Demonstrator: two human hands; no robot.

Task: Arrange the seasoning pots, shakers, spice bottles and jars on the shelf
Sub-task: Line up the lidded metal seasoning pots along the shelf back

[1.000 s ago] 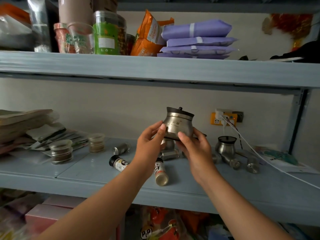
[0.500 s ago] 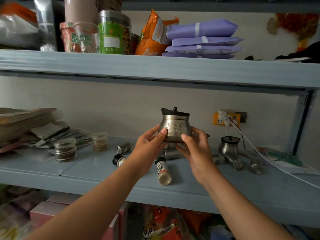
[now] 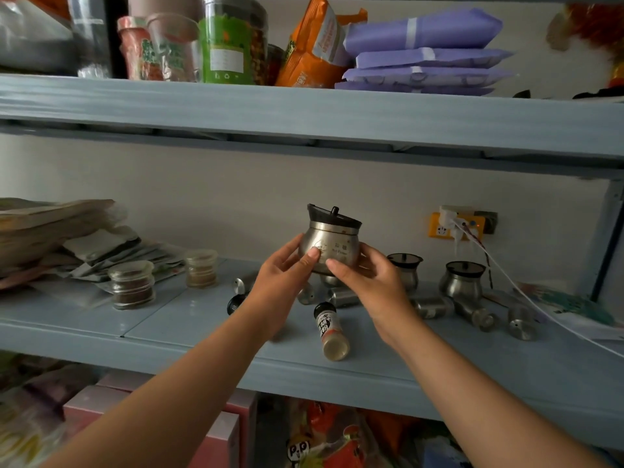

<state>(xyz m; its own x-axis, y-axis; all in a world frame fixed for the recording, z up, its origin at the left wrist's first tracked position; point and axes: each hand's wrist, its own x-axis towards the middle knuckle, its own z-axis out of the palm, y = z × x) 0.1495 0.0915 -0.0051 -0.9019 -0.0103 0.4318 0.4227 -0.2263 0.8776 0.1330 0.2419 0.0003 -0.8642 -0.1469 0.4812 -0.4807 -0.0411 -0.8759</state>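
Both hands hold a steel seasoning pot [image 3: 332,238] with a black lid above the middle shelf [image 3: 202,319]. My left hand [image 3: 282,282] grips its left side and my right hand [image 3: 364,282] grips its right side and base. Two more steel pots [image 3: 405,270] [image 3: 463,282] stand behind on the right. A spice bottle [image 3: 331,332] with a black cap lies on its side at the front. Several small steel shakers [image 3: 479,314] lie tipped around it. Two clear jars [image 3: 132,283] [image 3: 202,267] stand to the left.
A pile of flat packets [image 3: 50,238] fills the shelf's left end. A yellow wall socket [image 3: 456,226] with a white cable [image 3: 540,305] runs across the right end. The upper shelf carries jars, an orange bag [image 3: 310,45] and purple packs [image 3: 422,52].
The pot has turned in my hands so its printed label faces me, and its lid has tilted. The view shifted slightly right, revealing a second standing pot.
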